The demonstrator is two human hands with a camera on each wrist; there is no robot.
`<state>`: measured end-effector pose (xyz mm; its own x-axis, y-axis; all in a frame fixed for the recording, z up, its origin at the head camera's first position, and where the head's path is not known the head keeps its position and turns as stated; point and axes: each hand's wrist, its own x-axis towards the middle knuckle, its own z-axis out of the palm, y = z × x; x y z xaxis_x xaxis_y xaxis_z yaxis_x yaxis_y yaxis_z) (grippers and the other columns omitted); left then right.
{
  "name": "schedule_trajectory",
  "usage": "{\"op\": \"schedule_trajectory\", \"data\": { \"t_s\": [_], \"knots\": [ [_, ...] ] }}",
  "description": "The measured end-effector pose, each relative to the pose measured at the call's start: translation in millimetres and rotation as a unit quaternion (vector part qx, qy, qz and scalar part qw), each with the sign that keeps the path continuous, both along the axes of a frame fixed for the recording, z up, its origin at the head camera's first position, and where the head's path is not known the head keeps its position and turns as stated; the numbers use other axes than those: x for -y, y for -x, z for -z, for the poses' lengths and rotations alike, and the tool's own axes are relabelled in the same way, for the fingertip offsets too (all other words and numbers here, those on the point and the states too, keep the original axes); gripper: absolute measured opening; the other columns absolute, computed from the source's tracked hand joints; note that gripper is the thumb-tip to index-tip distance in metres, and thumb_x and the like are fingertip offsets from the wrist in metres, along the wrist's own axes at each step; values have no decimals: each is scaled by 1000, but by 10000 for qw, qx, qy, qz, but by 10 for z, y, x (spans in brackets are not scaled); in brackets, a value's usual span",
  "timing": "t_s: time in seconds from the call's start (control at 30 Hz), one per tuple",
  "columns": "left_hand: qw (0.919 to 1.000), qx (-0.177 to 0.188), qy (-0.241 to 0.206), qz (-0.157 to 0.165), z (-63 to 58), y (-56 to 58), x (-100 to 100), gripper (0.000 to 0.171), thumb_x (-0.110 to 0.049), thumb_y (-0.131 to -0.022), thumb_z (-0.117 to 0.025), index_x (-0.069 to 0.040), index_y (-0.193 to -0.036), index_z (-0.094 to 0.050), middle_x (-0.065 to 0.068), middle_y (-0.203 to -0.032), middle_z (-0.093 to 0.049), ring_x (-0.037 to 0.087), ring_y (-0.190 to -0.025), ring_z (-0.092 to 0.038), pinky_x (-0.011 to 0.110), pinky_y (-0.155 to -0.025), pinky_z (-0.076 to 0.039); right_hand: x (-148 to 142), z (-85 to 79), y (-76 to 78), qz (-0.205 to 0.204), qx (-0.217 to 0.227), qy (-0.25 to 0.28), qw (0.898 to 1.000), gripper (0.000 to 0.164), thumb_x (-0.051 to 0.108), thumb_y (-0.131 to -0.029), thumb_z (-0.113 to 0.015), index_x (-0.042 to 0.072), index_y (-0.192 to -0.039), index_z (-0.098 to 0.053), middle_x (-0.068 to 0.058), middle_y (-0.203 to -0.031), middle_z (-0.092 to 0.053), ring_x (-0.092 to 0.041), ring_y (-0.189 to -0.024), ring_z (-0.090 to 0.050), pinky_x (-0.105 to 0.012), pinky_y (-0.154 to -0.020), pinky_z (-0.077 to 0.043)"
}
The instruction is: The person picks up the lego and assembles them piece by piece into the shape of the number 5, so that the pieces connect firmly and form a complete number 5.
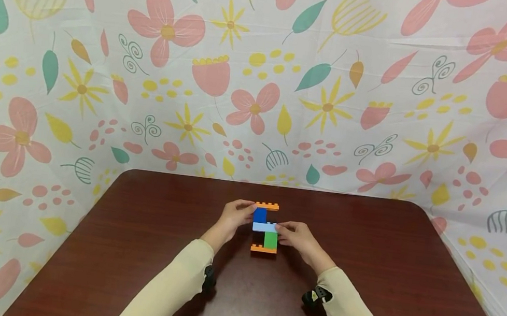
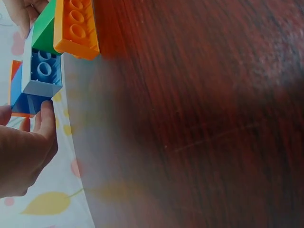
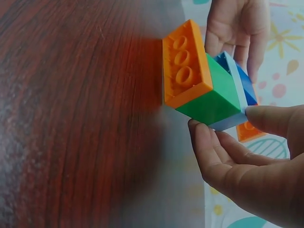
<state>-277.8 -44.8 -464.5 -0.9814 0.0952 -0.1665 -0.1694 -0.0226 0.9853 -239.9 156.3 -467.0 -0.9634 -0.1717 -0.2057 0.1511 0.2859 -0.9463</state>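
A stack of toy building bricks is held up between both hands, in a zigzag. From the bottom, it has an orange brick [image 1: 264, 250], a green brick [image 1: 270, 241], a light-blue brick [image 1: 264, 227], a blue brick [image 1: 260, 215] and a top orange brick [image 1: 267, 206]. My left hand [image 1: 230, 219] pinches the blue brick from the left. From the right, my right hand [image 1: 301, 240] grips the light-blue brick, thumb on its edge, with fingers by the green brick [image 3: 217, 97]. Hollow undersides of the lower orange brick [image 2: 77, 28] and light-blue brick [image 2: 45, 71] show in the left wrist view.
Under the hands lies a dark reddish-brown table [image 1: 159, 204] with rounded far corners. Behind it hangs a white cloth [image 1: 263, 75] printed with flowers and leaves. A black strap [image 1: 316, 296] sits at the right wrist, and another strap [image 1: 209, 279] at the left.
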Motion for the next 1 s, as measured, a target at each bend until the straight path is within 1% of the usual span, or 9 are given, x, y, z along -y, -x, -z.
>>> {"op": "schedule_trajectory", "data": {
  "t_s": [0.2, 0.43, 0.53, 0.57, 0.73, 0.9, 1.0],
  "knots": [
    [9999, 134, -60, 7, 22, 40, -3, 34, -14, -93, -64, 4, -122, -59, 22, -115, -62, 31, -102, -64, 46, -96, -47, 16, -9, 23, 59, 144, 31, 9999, 37, 18, -99, -56, -12, -121, -57, -24, -119, -59, -26, -96, -64, -43, -88, -52],
    [9999, 80, -142, 45, 97, 77, -5, 32, -12, -91, -67, 5, -117, -61, 20, -108, -64, 27, -96, -66, 40, -89, -52, 20, 19, 55, -25, 267, -18, 9996, 42, 21, -99, -55, -12, -125, -54, -26, -124, -56, -33, -106, -61, -44, -90, -51],
    [9997, 197, -166, 59, 118, 91, -4, 33, -11, -92, -66, 6, -120, -60, 21, -112, -62, 28, -101, -64, 40, -90, -52, 26, 36, 69, 22, 336, 21, 9994, 43, 21, -99, -56, -14, -125, -54, -27, -125, -55, -33, -107, -61, -43, -91, -51],
    [9995, 285, -152, 42, 127, 97, -7, 34, -10, -92, -65, 6, -122, -59, 22, -116, -61, 29, -104, -63, 41, -92, -50, 28, 42, 73, 41, 368, 42, 9993, 43, 21, -98, -56, -14, -124, -53, -27, -125, -55, -33, -107, -61, -43, -91, -51],
    [9983, 538, -225, 78, 132, 96, -3, 36, -9, -94, -63, 5, -126, -56, 22, -121, -58, 30, -110, -60, 41, -95, -48, 42, 51, 79, 117, 517, 76, 9986, 45, 20, -98, -57, -15, -125, -52, -28, -126, -54, -34, -108, -60, -43, -92, -50],
    [9973, 616, -366, 139, 176, 114, 2, 37, -8, -94, -62, 6, -127, -55, 24, -124, -56, 33, -114, -58, 42, -97, -47, 47, 49, 80, 78, 509, 71, 9986, 43, 18, -98, -57, -16, -124, -53, -28, -126, -54, -33, -108, -60, -44, -92, -50],
    [9975, 585, -360, 164, 215, 129, 2, 39, -8, -94, -63, 8, -128, -54, 24, -126, -55, 34, -115, -57, 43, -97, -46, 46, 49, 85, 43, 501, 85, 9987, 42, 17, -98, -56, -17, -123, -53, -28, -125, -55, -32, -106, -61, -44, -92, -50]
  ]
}}
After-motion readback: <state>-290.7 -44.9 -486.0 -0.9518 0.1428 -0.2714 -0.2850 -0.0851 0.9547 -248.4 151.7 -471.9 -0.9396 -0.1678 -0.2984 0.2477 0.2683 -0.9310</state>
